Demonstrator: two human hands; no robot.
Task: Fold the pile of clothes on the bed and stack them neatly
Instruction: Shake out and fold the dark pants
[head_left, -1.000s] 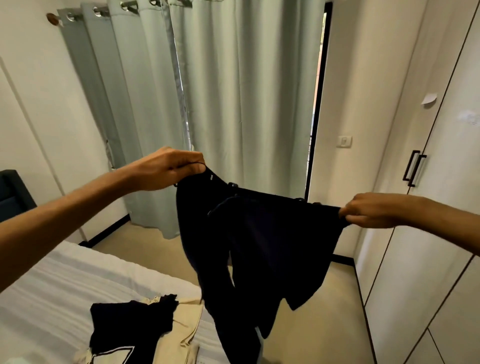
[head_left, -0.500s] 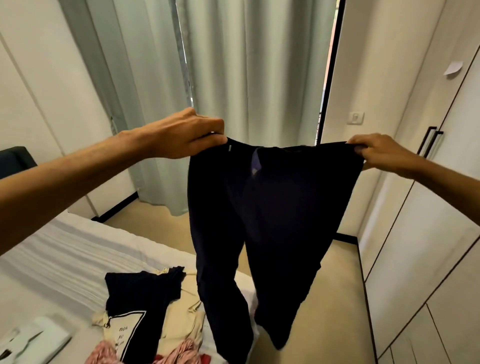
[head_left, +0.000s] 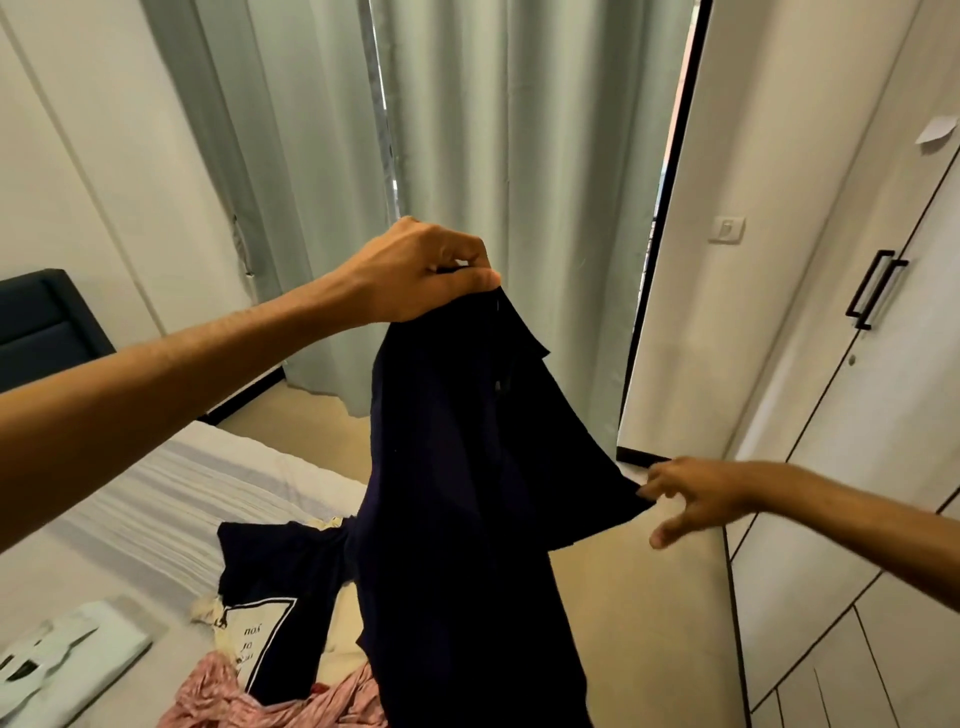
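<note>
My left hand (head_left: 415, 275) grips the top edge of a dark navy garment (head_left: 467, 493) and holds it up in front of me. The cloth hangs down over the foot of the bed (head_left: 156, 493). My right hand (head_left: 696, 499) is lower and to the right. It pinches a corner of the garment, which is drawn out taut toward it, with the other fingers spread. On the bed lies the pile: a dark T-shirt with a white print (head_left: 280, 582), a cream piece (head_left: 343, 623) and a pink striped piece (head_left: 270, 701).
A white flat object (head_left: 67, 654) lies on the bed at the lower left. A dark headboard (head_left: 41, 322) is at the far left. Grey curtains (head_left: 493, 182) hang ahead. White wardrobe doors (head_left: 857, 415) with black handles line the right side, with beige floor (head_left: 649, 623) between them and the bed.
My right hand has dropped from the waistband's height to well below my left hand, pulling a corner out sideways. The garment now hangs from my left hand rather than spread between both.
</note>
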